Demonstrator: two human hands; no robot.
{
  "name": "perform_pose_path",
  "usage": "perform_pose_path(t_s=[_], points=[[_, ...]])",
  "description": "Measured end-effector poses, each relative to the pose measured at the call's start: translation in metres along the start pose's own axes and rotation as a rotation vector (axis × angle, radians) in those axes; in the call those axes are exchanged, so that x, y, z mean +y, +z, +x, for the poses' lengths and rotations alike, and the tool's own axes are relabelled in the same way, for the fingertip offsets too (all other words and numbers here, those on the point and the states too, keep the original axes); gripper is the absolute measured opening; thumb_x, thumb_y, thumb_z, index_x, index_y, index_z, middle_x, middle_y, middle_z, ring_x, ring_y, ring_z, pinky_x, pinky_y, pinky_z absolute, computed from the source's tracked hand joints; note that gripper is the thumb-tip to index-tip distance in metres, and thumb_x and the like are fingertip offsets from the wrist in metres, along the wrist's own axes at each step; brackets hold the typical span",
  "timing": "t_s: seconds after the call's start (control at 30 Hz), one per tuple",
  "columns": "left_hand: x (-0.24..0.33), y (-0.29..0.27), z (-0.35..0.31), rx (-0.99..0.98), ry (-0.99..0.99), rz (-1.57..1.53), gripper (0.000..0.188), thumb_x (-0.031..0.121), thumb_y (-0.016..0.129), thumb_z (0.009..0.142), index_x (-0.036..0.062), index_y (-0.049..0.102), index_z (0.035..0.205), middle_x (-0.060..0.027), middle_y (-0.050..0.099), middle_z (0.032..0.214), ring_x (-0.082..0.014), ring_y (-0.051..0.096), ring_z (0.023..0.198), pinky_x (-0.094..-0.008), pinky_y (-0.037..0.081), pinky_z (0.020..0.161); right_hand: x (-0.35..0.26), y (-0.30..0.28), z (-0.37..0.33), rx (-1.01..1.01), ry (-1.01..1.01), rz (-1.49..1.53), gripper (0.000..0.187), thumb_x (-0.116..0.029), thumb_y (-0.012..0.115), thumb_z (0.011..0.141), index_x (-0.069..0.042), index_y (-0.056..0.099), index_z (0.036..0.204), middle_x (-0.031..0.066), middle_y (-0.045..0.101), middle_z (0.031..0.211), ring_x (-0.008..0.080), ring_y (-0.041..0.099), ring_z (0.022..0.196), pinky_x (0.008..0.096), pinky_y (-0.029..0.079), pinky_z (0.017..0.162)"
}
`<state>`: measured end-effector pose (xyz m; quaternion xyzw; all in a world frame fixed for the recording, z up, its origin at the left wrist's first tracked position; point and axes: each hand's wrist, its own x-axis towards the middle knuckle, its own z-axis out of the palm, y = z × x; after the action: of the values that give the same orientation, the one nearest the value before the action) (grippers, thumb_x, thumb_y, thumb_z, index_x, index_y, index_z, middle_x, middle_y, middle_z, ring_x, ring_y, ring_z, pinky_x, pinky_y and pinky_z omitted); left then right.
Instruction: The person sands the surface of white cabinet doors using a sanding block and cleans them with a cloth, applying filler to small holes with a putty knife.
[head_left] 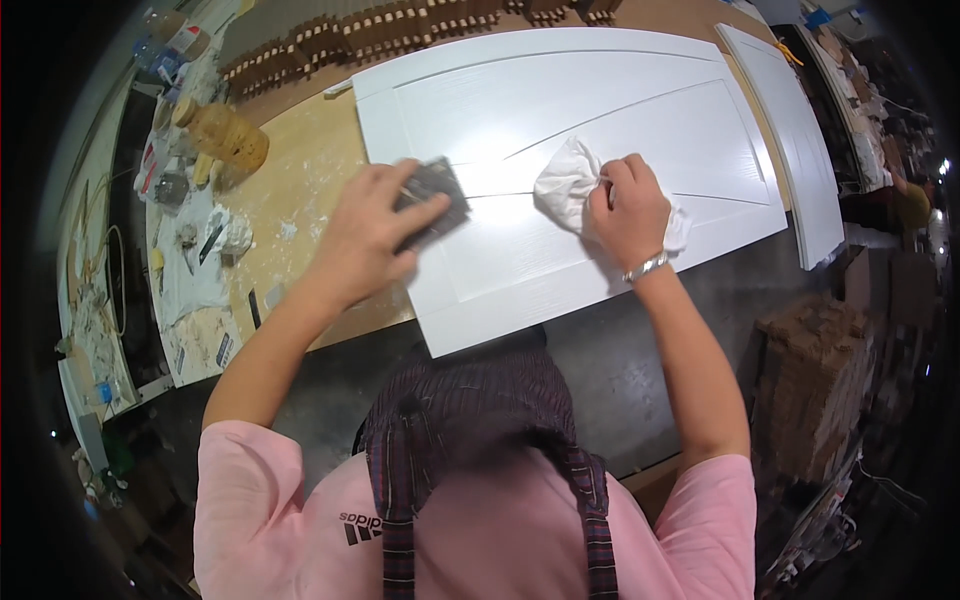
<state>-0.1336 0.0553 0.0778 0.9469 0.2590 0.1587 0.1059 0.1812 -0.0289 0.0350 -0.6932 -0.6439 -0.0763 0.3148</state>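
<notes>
A white panel door (pixel 480 250) with grooved lines lies flat on the workbench, its near edge jutting out in front of me. My left hand (pixel 370 230) is closed around a dark grey sanding block (pixel 437 200) at the panel's left edge; slight blur softens the fingers. On the middle of the panel, my right hand (pixel 630 205) grips a bunched white cloth (pixel 570 185), pressing it to the surface with curled fingers. Part of the cloth spreads out under the palm. A silver band circles my right wrist.
A jar of yellowish stuff (pixel 225 135), bottles (pixel 172 45) and scraps stand at the left of the dusty bench (pixel 300 180). Rows of brown strips (pixel 370 35) line the far side. Another white panel (pixel 790 150) lies at the right, with a brown stack (pixel 815 380) below.
</notes>
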Motion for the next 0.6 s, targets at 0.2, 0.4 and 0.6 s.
perform_pose_path(t_s=[0.2, 0.4, 0.6], points=[[0.005, 0.023, 0.016, 0.032, -0.03, -0.116, 0.063, 0.005, 0.074, 0.063, 0.0168, 0.069, 0.124, -0.0208, 0.052, 0.138, -0.0404, 0.052, 0.116, -0.0476, 0.049, 0.098, -0.052, -0.026, -0.05, -0.188, -0.163, 0.04, 0.016, -0.006, 0.065, 0.07, -0.009, 0.06, 0.085, 0.0076, 0.056, 0.082, 0.0275, 0.056, 0.072, 0.0386, 0.044, 0.059], [0.03, 0.038, 0.054, -0.039, 0.057, -0.181, 0.063, 0.004, 0.075, 0.061, 0.0149, 0.07, 0.122, -0.0198, 0.052, 0.137, -0.0398, 0.051, 0.114, -0.046, 0.048, 0.099, -0.049, -0.043, -0.077, -0.234, -0.113, 0.07, 0.014, -0.008, 0.066, 0.07, -0.009, 0.06, 0.083, 0.0073, 0.055, 0.081, 0.0262, 0.056, 0.072, 0.038, 0.043, 0.059], [0.046, 0.037, 0.051, 0.005, -0.037, -0.12, 0.06, 0.003, 0.073, 0.063, 0.0125, 0.069, 0.122, -0.0197, 0.052, 0.137, -0.0392, 0.051, 0.114, -0.0457, 0.049, 0.095, 0.034, -0.115, -0.126, 0.017, 0.407, -0.022, 0.016, -0.009, 0.07, 0.076, -0.005, 0.054, 0.075, 0.0114, 0.051, 0.073, 0.0326, 0.054, 0.067, 0.0427, 0.043, 0.058]])
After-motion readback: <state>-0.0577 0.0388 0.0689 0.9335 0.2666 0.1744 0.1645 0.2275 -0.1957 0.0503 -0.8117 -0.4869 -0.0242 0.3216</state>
